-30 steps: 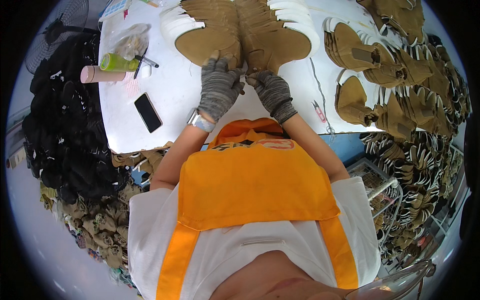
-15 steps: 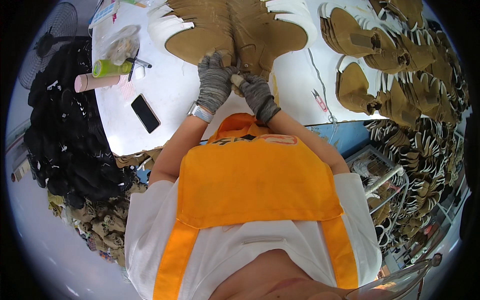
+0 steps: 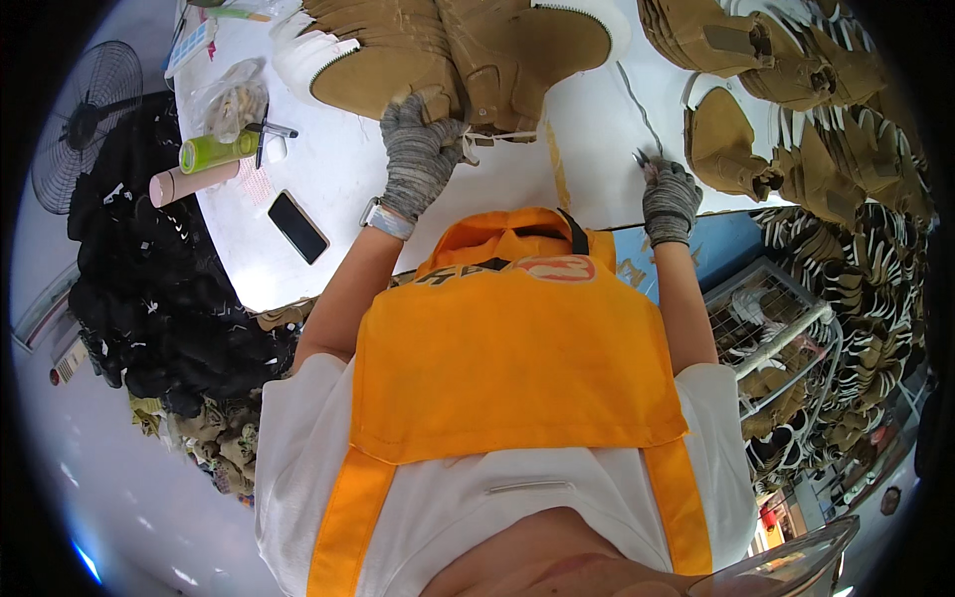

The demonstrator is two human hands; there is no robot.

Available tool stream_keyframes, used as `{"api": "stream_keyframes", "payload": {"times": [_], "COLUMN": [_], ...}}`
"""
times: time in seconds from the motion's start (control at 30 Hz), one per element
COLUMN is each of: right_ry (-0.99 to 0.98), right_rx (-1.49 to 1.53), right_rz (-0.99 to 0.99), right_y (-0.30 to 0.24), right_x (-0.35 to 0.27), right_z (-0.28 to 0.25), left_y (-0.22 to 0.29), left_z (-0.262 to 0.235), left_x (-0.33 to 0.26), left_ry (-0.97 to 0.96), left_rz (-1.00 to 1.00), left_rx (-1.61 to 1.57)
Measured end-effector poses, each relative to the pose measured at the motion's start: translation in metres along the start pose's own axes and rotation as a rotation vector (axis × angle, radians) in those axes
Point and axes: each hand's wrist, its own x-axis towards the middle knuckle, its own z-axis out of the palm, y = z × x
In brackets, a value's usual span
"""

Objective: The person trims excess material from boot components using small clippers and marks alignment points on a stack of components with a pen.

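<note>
A bundle of brown shoe uppers (image 3: 383, 80) with white edging lies at the front middle of the worktop (image 3: 597, 159), with a thin white cord (image 3: 502, 136) across its near edge. The left hand (image 3: 418, 154), in a gray knit glove, rests on that edge with its fingertips on the brown material and its thumb beside the cord; whether that grip pinches the cord cannot be told. The gloved right hand (image 3: 671, 204), out to the right, has its grip closed around small snips (image 3: 640, 156), only their tips showing, near a dark cord (image 3: 637, 99). The step in hand looks like tying up the bundle and taking up the cutter; the next move seems to call for bringing the blades to the loose cord ends and trimming them clear of the uppers and glove. More brown uppers (image 3: 724, 144) lie farther right; a phone (image 3: 297, 227) lies to the left.
</note>
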Motion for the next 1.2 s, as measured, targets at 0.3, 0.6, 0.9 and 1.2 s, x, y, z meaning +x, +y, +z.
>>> {"api": "stream_keyframes", "payload": {"times": [0.3, 0.6, 0.9, 1.2], "right_ry": [-0.231, -0.658, -1.324, -1.026], "right_rx": [0.042, 1.855, 1.896, 1.708], "right_rz": [0.1, 0.138, 0.082, 0.275], "right_y": [0.006, -0.085, -0.202, -0.218], "right_x": [0.008, -0.042, -0.057, -0.05], "right_z": [0.022, -0.057, -0.081, -0.077], "left_y": [0.062, 0.037, 0.012, 0.035], "left_z": [-0.032, -0.058, -0.06, -0.073], "left_x": [-0.013, -0.016, -0.015, -0.012], "left_ry": [0.174, 0.009, 0.089, 0.036], "left_rz": [0.351, 0.419, 0.526, 0.496], "left_rx": [0.379, 0.469, 0.48, 0.543]}}
